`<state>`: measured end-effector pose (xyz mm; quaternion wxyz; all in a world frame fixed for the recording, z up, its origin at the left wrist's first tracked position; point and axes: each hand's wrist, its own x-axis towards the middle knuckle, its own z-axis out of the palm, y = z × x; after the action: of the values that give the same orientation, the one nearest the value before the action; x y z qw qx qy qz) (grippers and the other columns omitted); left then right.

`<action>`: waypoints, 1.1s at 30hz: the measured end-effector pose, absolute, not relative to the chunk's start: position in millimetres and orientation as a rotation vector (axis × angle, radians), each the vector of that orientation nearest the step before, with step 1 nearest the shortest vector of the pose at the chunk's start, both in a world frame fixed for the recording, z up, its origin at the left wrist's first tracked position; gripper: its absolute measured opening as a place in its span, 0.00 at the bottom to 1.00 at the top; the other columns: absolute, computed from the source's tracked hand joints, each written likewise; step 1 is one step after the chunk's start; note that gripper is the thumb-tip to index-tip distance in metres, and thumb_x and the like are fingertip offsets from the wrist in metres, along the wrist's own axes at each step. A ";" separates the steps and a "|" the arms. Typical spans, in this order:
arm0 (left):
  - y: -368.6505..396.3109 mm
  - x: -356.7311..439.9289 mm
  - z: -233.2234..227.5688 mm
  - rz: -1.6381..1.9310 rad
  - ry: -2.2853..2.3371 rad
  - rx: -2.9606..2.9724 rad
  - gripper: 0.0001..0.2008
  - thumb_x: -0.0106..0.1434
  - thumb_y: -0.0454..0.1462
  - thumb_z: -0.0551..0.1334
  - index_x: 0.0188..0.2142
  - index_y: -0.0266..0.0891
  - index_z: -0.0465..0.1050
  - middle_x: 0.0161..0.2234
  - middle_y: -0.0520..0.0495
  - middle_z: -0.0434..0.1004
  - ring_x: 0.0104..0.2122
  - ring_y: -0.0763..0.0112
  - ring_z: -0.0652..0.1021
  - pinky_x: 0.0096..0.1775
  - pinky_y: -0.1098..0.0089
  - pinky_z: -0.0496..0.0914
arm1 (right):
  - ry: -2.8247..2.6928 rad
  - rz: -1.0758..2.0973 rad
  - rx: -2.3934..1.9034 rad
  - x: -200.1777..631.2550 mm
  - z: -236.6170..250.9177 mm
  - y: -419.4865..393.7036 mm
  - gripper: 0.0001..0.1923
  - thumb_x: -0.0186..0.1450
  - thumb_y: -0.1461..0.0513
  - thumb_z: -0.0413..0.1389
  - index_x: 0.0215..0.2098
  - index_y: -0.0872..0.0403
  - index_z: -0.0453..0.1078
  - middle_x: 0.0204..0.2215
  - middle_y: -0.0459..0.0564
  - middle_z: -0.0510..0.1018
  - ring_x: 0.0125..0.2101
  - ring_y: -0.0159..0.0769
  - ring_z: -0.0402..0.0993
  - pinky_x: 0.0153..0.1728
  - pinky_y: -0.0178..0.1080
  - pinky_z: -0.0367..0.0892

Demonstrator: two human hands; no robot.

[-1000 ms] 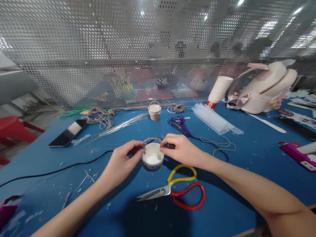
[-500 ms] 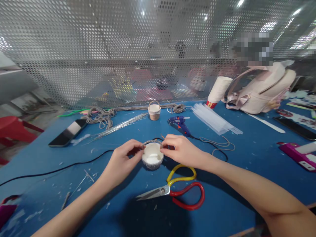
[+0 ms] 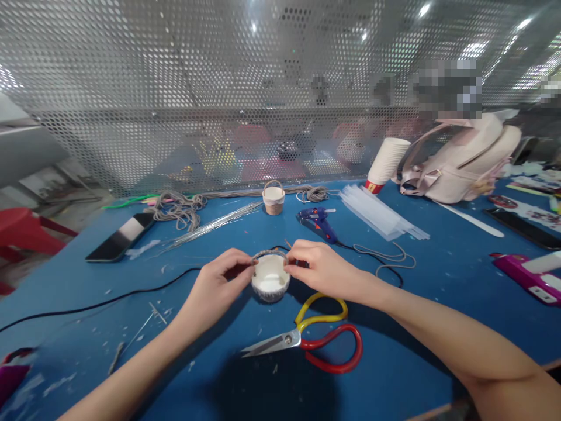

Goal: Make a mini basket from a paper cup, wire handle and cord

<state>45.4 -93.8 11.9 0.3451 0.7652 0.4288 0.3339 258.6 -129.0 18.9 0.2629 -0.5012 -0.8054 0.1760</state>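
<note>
A small white cup wrapped in grey cord, a little basket (image 3: 270, 280), stands on the blue table (image 3: 438, 275) in front of me. Over its mouth arches a thin cord handle (image 3: 268, 254). My left hand (image 3: 218, 283) pinches the handle's left end against the rim. At the right end, my right hand (image 3: 318, 268) pinches the handle to the rim too. Scissors (image 3: 312, 340) with one yellow and one red loop lie just near my right wrist, blades pointing left.
A finished little basket (image 3: 273, 197), a blue glue gun (image 3: 317, 220), grey cord coils (image 3: 177, 209), thin wires (image 3: 210, 224), a phone (image 3: 120, 236), clear sleeves (image 3: 380, 212), stacked paper cups (image 3: 387, 164) and a pale backpack (image 3: 460, 158) lie farther back. A perforated metal screen (image 3: 175, 88) closes the far edge.
The handle arch has sunk a little lower over the cup between my fingers. Both hands stay at the rim; the view has shifted slightly.
</note>
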 end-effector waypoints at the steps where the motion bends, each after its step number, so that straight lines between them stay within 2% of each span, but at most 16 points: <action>1: -94.0 45.4 11.9 0.868 1.115 1.984 0.08 0.56 0.41 0.60 0.28 0.40 0.73 0.32 0.48 0.75 0.33 0.67 0.75 0.37 0.68 0.69 | -2.179 0.477 -1.353 258.3 19.5 -129.0 0.06 0.64 0.66 0.54 0.32 0.58 0.73 0.29 0.50 0.72 0.29 0.32 0.67 0.33 0.36 0.62; 9: -98.6 48.0 12.4 0.861 1.142 1.996 0.08 0.56 0.41 0.59 0.29 0.40 0.73 0.31 0.49 0.75 0.31 0.68 0.74 0.34 0.70 0.68 | -2.166 0.442 -1.310 257.1 20.3 -128.6 0.07 0.63 0.67 0.54 0.28 0.58 0.72 0.27 0.48 0.70 0.27 0.30 0.66 0.32 0.34 0.62; 19: -101.2 47.5 8.9 0.831 1.120 2.023 0.07 0.57 0.40 0.58 0.30 0.40 0.71 0.32 0.49 0.73 0.32 0.68 0.73 0.34 0.70 0.67 | -2.155 0.452 -1.308 259.3 20.1 -126.6 0.06 0.62 0.67 0.54 0.27 0.58 0.71 0.27 0.49 0.71 0.28 0.30 0.66 0.32 0.34 0.62; 29: -104.2 48.6 13.9 0.774 1.126 2.002 0.07 0.56 0.40 0.57 0.31 0.40 0.70 0.31 0.50 0.71 0.32 0.69 0.71 0.34 0.69 0.66 | -2.076 0.616 -1.340 258.9 26.6 -127.3 0.05 0.59 0.69 0.52 0.31 0.58 0.70 0.29 0.48 0.73 0.27 0.29 0.67 0.31 0.33 0.63; 33: -103.6 46.3 14.0 0.707 1.113 1.923 0.09 0.55 0.39 0.57 0.36 0.40 0.69 0.29 0.52 0.69 0.28 0.72 0.69 0.31 0.70 0.66 | -2.072 0.709 -1.385 261.2 33.0 -130.6 0.08 0.57 0.68 0.52 0.36 0.58 0.69 0.33 0.50 0.74 0.29 0.30 0.69 0.33 0.34 0.65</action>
<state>46.3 -103.6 14.0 0.3939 0.7581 0.4386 0.2789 261.2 -130.6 33.0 0.2718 -0.5145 -0.7695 0.2633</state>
